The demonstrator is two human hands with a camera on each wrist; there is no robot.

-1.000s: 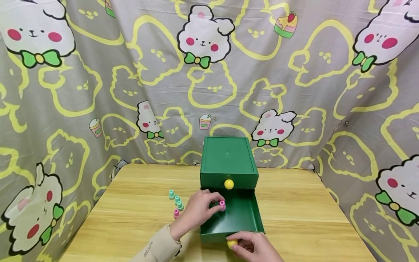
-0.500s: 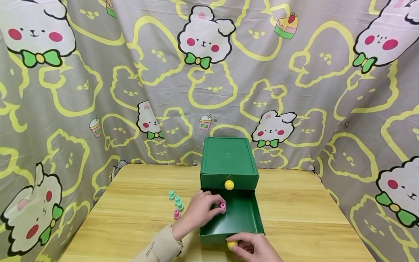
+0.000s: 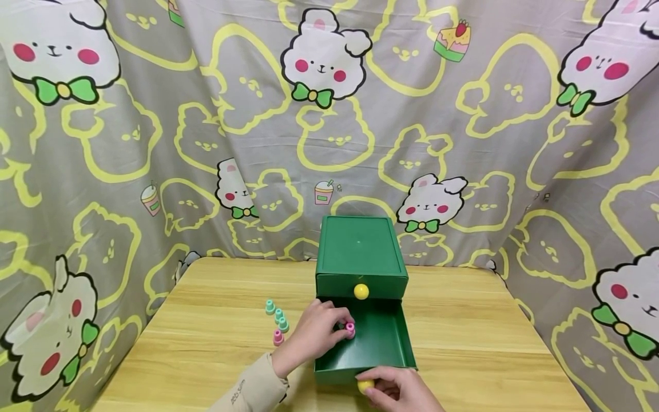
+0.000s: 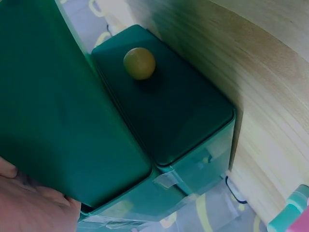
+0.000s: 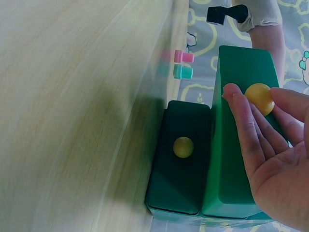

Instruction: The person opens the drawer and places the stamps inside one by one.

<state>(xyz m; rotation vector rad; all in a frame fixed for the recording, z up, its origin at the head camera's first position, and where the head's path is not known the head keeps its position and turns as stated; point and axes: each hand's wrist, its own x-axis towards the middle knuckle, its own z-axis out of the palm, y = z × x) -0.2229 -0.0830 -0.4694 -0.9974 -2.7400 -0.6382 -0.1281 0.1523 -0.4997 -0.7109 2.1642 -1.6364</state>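
The left hand fingers pinch a pink peg over the open drawer, while the right hand fingers curl round its yellow knob, half hiding it.

I am wearing a beige sleeve that is carrying a short line of small dark print near the cuff, but it is too small and blurred for me to be reading any of it. Nothing else here is showing letters, numbers or a brand that I can make out.
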